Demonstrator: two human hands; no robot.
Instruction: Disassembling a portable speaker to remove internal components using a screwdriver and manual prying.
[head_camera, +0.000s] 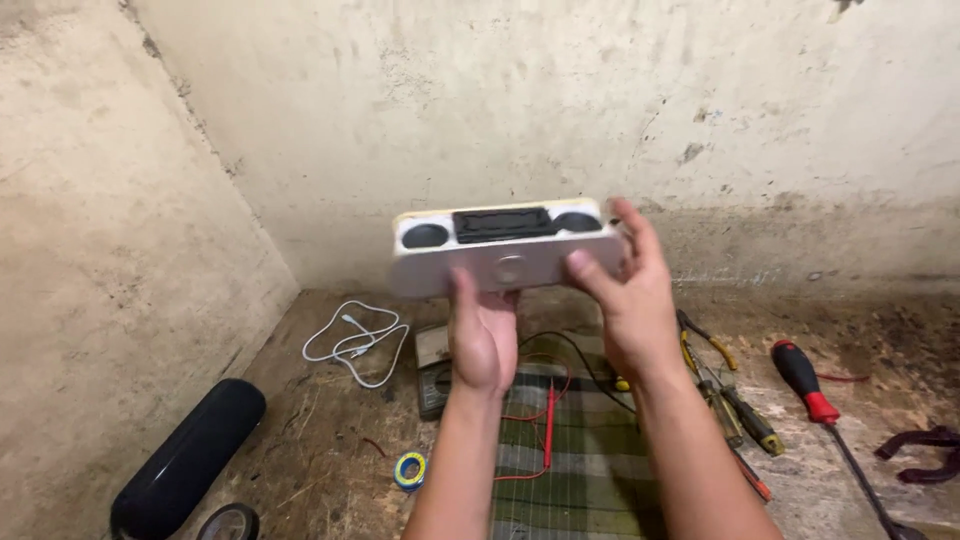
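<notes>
Two hands hold a white speaker housing (505, 248) up in the air in front of the wall corner, well above the tabletop (330, 450). Left hand (482, 335) supports it from below, thumb up against the front face, fingers curled under the bottom edge. Right hand (620, 290) grips the right end, thumb on the front face, fingers wrapped behind the end. The housing is long and flat-sided, held roughly level and tilted so its top shows: a dark rectangular opening in the middle, a round dark opening on either side of it. A round disc sits in the centre of the front face. Below on the tabletop: a green plaid cloth (570, 470) under the forearms, a multimeter (436, 385) at its left edge with red and black leads trailing over the cloth. A coiled white cable (358, 340) lies left of the meter. A black cylindrical speaker (190, 455) lies near the left wall, a black tape roll (228, 522) just beside its lower end. A small blue-and-yellow tape roll (409, 470) lies near the left forearm. Right of the cloth: pliers (705, 345), and a red-and-black screwdriver (805, 385) further right.
</notes>
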